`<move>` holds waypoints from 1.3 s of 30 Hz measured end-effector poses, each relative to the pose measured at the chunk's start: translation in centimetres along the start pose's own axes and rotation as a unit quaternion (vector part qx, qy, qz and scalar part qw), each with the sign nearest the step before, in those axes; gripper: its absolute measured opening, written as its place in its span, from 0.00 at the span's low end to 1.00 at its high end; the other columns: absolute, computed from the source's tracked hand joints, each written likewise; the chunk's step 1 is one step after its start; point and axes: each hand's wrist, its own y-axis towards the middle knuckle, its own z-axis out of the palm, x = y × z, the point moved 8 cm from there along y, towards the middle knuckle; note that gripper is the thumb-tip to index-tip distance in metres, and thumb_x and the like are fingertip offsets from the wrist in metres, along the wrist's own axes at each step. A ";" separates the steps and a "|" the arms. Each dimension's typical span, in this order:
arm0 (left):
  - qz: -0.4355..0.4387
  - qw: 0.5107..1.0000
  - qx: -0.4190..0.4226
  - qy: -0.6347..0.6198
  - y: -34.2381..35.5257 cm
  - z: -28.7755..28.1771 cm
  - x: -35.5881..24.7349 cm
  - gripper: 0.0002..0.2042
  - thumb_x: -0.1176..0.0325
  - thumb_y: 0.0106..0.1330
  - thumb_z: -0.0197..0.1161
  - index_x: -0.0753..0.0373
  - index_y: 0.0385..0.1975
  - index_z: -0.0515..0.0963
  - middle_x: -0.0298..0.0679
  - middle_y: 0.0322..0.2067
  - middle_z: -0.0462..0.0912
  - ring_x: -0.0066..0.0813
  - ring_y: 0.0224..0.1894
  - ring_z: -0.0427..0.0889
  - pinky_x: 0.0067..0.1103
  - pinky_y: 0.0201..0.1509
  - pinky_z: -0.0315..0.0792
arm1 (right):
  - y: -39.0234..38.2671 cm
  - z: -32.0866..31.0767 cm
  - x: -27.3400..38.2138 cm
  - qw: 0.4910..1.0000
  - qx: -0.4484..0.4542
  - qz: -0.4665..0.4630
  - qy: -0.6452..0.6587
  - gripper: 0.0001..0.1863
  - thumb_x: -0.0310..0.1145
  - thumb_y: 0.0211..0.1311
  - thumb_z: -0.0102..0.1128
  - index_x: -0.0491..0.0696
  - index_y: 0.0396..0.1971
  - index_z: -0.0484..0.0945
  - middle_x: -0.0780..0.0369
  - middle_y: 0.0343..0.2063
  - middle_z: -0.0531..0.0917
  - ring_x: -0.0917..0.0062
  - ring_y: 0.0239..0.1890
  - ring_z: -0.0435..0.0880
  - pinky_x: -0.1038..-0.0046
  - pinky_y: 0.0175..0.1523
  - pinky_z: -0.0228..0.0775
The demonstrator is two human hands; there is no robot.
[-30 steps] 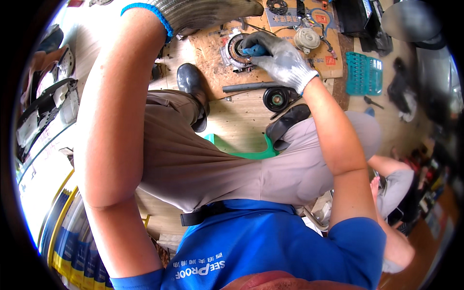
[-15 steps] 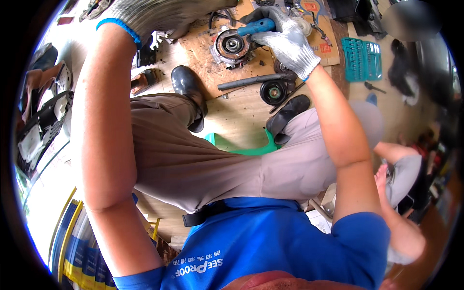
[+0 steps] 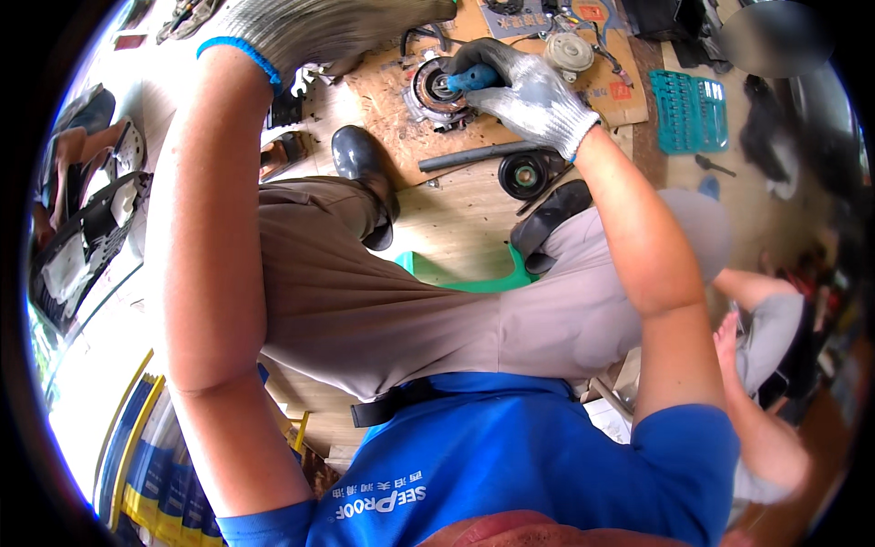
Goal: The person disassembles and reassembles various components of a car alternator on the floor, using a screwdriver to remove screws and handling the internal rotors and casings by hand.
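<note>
1. Head view, right hand [image 3: 533, 96]: it wears a grey-coated glove with a white knit wrist. Its fingers are closed around the blue handle of a tool [image 3: 474, 77].
2. Head view, tool: it lies across the face of a round part [image 3: 421, 103], with its inner end near the part's centre. Whether that end touches cannot be told.
3. Head view, round part: it sits on a brown board [image 3: 392, 128] near the top middle, face up, with a rusty ring around its centre.
4. Head view, left hand [image 3: 333, 35]: gloved, with a blue cuff, it reaches in at the top, partly cut off by the edge. Its fingers point towards the right; whether they are spread or hold anything cannot be told.
5. Head view, around the part: a pale motor [image 3: 568, 53] with wires lies to its right. Nearer the person are a dark bar [image 3: 474, 156] and a black pulley [image 3: 523, 175], beside the right shoe [image 3: 558, 211]. The left boot [image 3: 352, 150] stands left of the bar.
6. Head view, further right: a teal case [image 3: 690, 111] lies open on the floor, and a co-worker [image 3: 766, 342] shows at the lower right.
</note>
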 end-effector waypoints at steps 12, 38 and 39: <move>0.026 0.998 -0.047 0.038 -0.3 -0.9 0.7 0.29 0.43 0.71 0.53 0.63 0.55 0.82 0.53 0.43 0.88 0.48 0.46 0.88 0.38 0.54 0.78 | -0.2 1.3 1.0 0.999 0.034 0.014 -0.039 0.18 0.26 0.60 0.67 0.46 0.51 0.80 0.60 0.47 0.85 0.73 0.47 0.85 0.71 0.57 0.77; 0.039 0.995 -0.082 0.053 0.8 0.0 1.8 0.30 0.44 0.70 0.53 0.63 0.57 0.81 0.55 0.42 0.88 0.50 0.44 0.88 0.38 0.54 0.79 | -0.5 -2.1 -0.6 0.997 -0.063 0.010 0.037 0.19 0.22 0.59 0.69 0.47 0.51 0.80 0.64 0.44 0.86 0.79 0.46 0.85 0.73 0.54 0.80; 0.035 0.995 -0.079 0.059 0.8 0.0 1.7 0.30 0.44 0.70 0.53 0.63 0.58 0.81 0.55 0.43 0.88 0.49 0.44 0.88 0.38 0.54 0.79 | -0.6 -1.7 -0.8 0.998 -0.052 0.032 0.027 0.19 0.23 0.59 0.69 0.47 0.51 0.80 0.64 0.44 0.86 0.79 0.46 0.85 0.73 0.54 0.79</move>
